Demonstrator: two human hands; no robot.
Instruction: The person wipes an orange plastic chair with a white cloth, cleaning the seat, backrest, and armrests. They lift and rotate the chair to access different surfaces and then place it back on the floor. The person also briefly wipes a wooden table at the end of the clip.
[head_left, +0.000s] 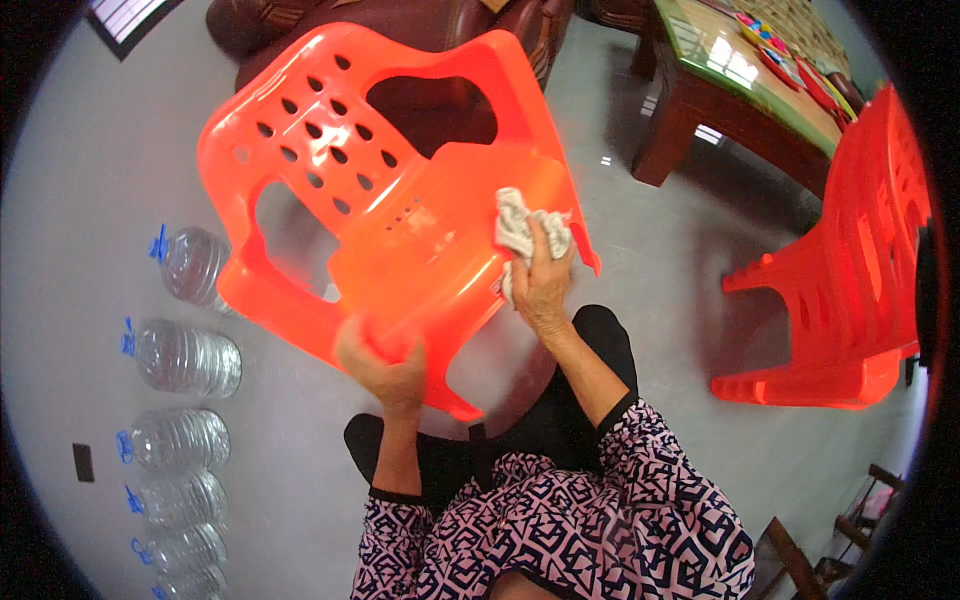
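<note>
The right hand (543,285) is closed on a bunched whitish cloth (515,222), folds of which are seen spilling past the fingers; the cloth is held against the red plastic chair (455,200), at the right end of the seat's front edge. The left hand (385,370) is blurred by motion and is placed at the left end of the same edge; whether it is gripping the chair or merely laid on it cannot be told. The chair is set directly before the person, its front edge turned toward the lap and its backrest, pierced with drop-shaped holes, lying farthest away. Whether all its feet are rested on the floor (655,300) cannot be determined. To the left, a row of large clear bottles (187,357) with blue tops is ranged on the floor. To the right, a stack of red chairs (850,250) is seen. Beyond it, brightly coloured items (765,38) are carried on a glass-topped table (715,55). A dark red sofa (425,22) is partly hidden behind the chair's backrest.
</note>
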